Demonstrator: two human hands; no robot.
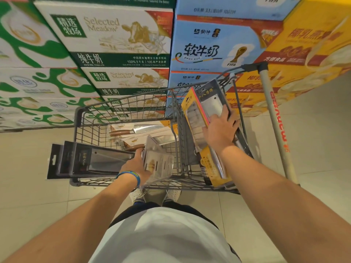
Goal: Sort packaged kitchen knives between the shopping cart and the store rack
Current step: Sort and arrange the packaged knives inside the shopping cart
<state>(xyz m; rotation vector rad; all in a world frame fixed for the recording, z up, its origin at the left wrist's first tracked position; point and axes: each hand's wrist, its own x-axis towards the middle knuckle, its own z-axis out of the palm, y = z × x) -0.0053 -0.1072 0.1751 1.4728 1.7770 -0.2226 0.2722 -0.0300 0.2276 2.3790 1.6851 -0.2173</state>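
Left hand (135, 164) is gripping black-carded cleaver packs (89, 160) over the near-left rim of the grey wire shopping cart (77, 118). Right hand (220, 130) is clasping yellow-carded knife packs (195, 114) standing in the seat section. Advised: keeping each stack squared and lifting it clear of the wire.

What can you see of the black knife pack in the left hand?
The black knife pack is a black card with a clear plastic front and a hang hole at its left end. A wide steel cleaver blade shows inside. It lies roughly level, sticking out leftward past the cart rim. The left hand grips its right end, along with a clear pack. A second black card edge shows behind it, so this may be two packs stacked.
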